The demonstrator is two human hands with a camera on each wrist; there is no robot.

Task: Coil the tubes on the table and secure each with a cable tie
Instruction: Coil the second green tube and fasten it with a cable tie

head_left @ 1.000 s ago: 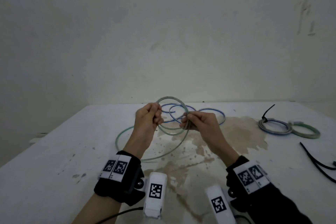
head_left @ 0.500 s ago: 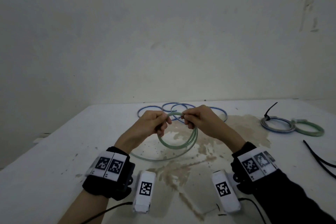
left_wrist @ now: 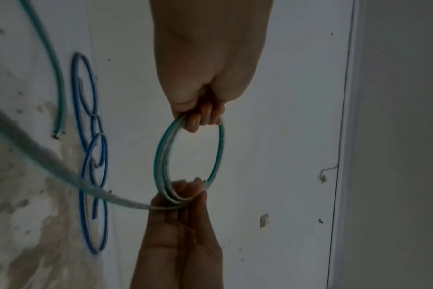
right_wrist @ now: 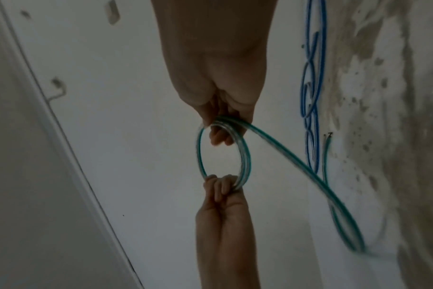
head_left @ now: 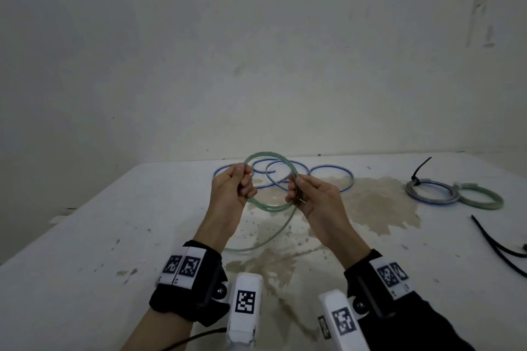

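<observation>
A clear green-striped tube is wound into a small coil [head_left: 266,208] held above the white table [head_left: 114,236]. My left hand [head_left: 245,179] grips the coil's left side. On the opposite side my right hand [head_left: 295,188] pinches it. The left wrist view shows the coil [left_wrist: 161,156] of about three turns between the left hand [left_wrist: 200,119] and the right hand [left_wrist: 188,187]. From the right hand [right_wrist: 220,127] the uncoiled tail [right_wrist: 297,162] trails down to the table, ending near the blue tube [right_wrist: 311,97]. The blue tube [head_left: 330,177] lies in loose loops behind the hands.
Two coiled tubes lie at the right: a blue-grey one [head_left: 430,196] bound with a black cable tie [head_left: 419,171], and a green one [head_left: 482,199]. Loose black cable ties [head_left: 496,248] lie at the right edge. A brown stain [head_left: 379,202] marks the table. A wall stands close behind.
The hands went from close together above a hanging coil to apart at its sides, lifting it. The tail on the table has grown shorter since a second ago.
</observation>
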